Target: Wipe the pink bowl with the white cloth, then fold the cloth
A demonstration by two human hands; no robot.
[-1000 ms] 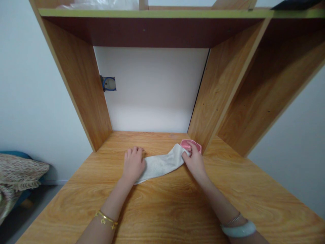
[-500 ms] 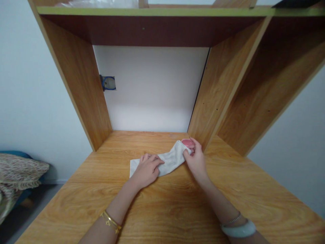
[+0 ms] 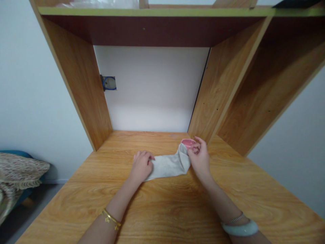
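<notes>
A light grey folded cloth [image 3: 166, 166] lies lengthwise on the wooden desktop, its right end bent up and creased. My left hand [image 3: 141, 166] rests palm down over the cloth's left end, covering it, with the fingers loosely bent. At the other end, my right hand [image 3: 200, 157] pinches the raised edge of the cloth between thumb and fingers. Just behind that edge a small pink oval thing [image 3: 187, 143] with a pale rim shows, partly hidden by the cloth and my right fingers; its kind cannot be made out.
Wooden side panels [image 3: 73, 81] and a divider [image 3: 218, 88] frame the white back panel [image 3: 154, 88]. A shelf [image 3: 152, 12] with clear plastic on it runs overhead. An open wall box [image 3: 109, 83] shows blue wire. A woven throw [image 3: 20, 169] lies at the left.
My left hand has slid left to the cloth's end. The right end of the cloth now stands more bent and bunched, and my right hand has shifted slightly right.
</notes>
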